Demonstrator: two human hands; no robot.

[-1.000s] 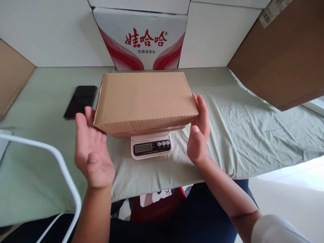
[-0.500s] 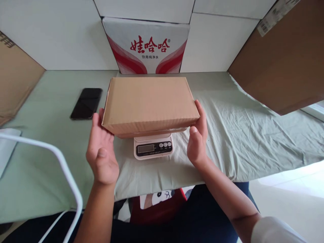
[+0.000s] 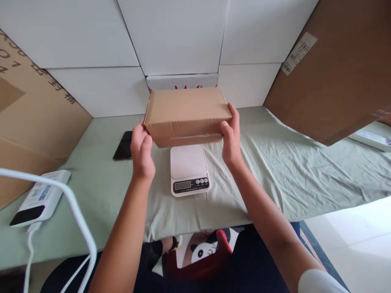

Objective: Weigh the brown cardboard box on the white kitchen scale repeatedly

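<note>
A closed brown cardboard box (image 3: 186,114) is held in the air between both hands. My left hand (image 3: 141,151) presses its left end and my right hand (image 3: 231,138) presses its right end. Below the box, on the pale green cloth (image 3: 275,171), sits a small white kitchen scale (image 3: 189,169) with its platform bare and a dark display at the front.
A black phone (image 3: 124,145) lies left of the scale. A white power bank (image 3: 41,197) with a white cable (image 3: 76,215) sits at the near left. Large brown cartons stand at the left (image 3: 30,122) and right (image 3: 330,69). A red-and-white printed box (image 3: 183,81) stands behind.
My left hand closed onto the box's left end, and both hands lifted the box off the scale and away from me. The scale's platform is now uncovered.
</note>
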